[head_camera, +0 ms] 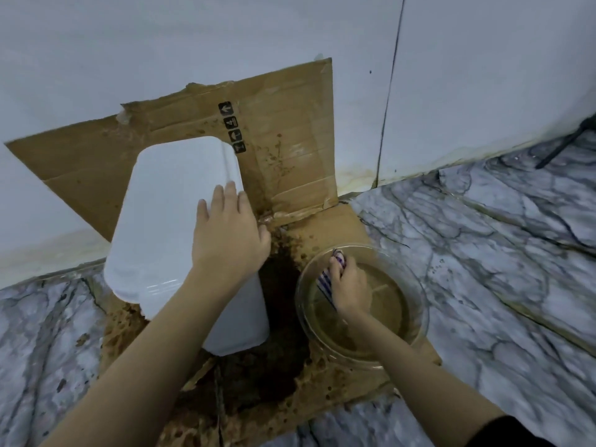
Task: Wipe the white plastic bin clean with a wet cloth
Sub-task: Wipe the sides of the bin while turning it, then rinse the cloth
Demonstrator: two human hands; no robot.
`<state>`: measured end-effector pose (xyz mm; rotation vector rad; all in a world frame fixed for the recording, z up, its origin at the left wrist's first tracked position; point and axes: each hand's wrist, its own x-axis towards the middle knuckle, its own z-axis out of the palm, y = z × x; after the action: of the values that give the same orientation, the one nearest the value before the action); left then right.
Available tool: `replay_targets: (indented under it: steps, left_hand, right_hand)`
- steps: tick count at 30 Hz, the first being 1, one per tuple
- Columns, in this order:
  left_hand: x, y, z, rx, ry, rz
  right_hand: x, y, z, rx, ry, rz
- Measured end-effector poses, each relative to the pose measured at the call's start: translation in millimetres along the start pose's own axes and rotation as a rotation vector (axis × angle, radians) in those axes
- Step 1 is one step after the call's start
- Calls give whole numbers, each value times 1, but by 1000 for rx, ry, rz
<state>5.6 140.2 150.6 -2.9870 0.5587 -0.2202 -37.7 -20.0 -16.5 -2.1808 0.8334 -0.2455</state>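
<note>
The fingers [338, 266] of the right hand [350, 290] are curled tight round a striped cloth [325, 280], blue and white, held down inside a clear glass bowl [416, 330] of brownish water. The left hand [227, 235] lies flat and spread on the white plastic bin [167, 221], its fingers open and gripping nothing, only pressing to steady it.

The bin is tipped over, its broad side turned up toward the camera, on a sheet of cardboard [290, 150] that runs from the floor up the wall [193, 43]. The bowl sits just beside the bin on the same cardboard, and between them the board is soaked dark and spattered brown.

The step in hand looks like wetting or rinsing the cloth before wiping. To do it well, I would squeeze the cloth out over the bowl until it stops dripping; a sodden cloth will only spread that murky water across white plastic. The water already looks dirty, so fresh water would give a cleaner result. Keep the left hand planted while wiping, since the bin appears light and may slide on wet cardboard. Wipe in long strokes from the far end toward the near end, folding the cloth to a clean face as it picks up grime, then turn the bin for the sides not in view.
</note>
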Motion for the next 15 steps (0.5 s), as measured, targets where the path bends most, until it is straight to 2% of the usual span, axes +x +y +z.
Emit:
replay_targets:
  steps: [7,10,15]
  left_hand:
    - [2,2,13,47,60,32]
    - [2,6,17,47,69,20]
    - [4,12,22,52,90,29]
  right_hand:
    - [13,50,-9,-106,-268,193]
    - [15,65,-4,-173,-314,184]
    - [20,81,7,-351,-350,64]
